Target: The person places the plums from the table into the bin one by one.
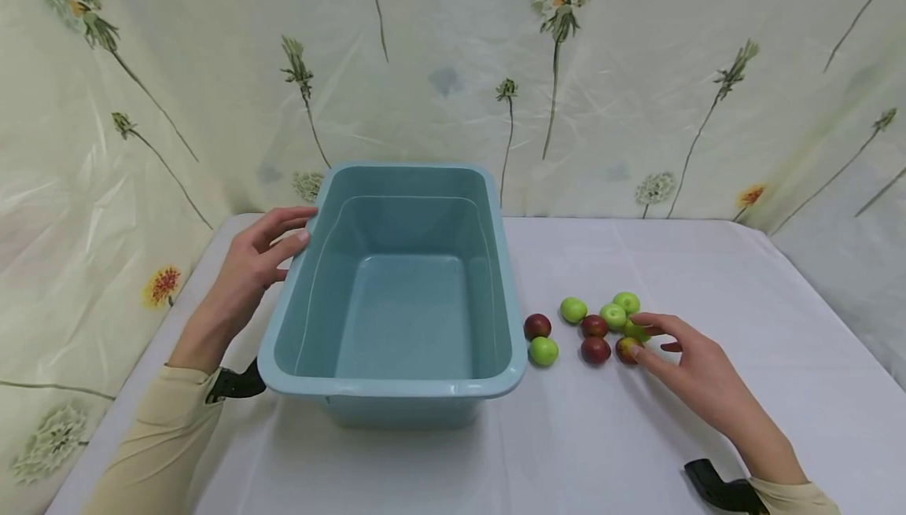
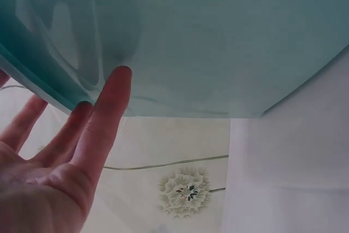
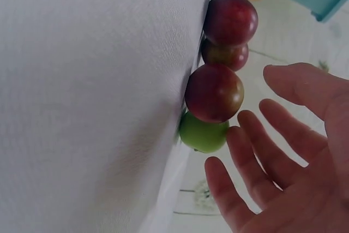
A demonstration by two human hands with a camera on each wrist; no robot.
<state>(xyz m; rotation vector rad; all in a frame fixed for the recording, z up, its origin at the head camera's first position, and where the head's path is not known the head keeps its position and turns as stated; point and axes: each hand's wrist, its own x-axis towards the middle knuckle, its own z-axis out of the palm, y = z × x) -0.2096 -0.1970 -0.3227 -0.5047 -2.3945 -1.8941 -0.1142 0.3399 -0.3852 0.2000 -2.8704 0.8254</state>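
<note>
A light blue plastic basin (image 1: 409, 388) stands on the table at left of centre, its inside bare. My left hand (image 1: 258, 259) touches its left rim; in the left wrist view, extended fingers (image 2: 106, 118) meet the outer wall below the rim. Over at the right, my right hand (image 1: 697, 369) hovers beside a dark red, plum-like fruit (image 1: 627, 351), thumb and fingers spread and relaxed. The right wrist view shows that red fruit (image 3: 214, 93) and a green one (image 3: 204, 132) close to the fingertips, with no grip on either. Whether a fingertip touches the green fruit I cannot tell.
More dark red fruits (image 1: 595, 351) and green fruits (image 1: 613, 316) lie loosely grouped right of the basin. One red fruit (image 1: 537, 326) and one green fruit (image 1: 543, 351) sit close to its right side. A white cloth (image 1: 708, 271) covers the table; flowered plastic sheeting (image 1: 439, 122) hangs behind.
</note>
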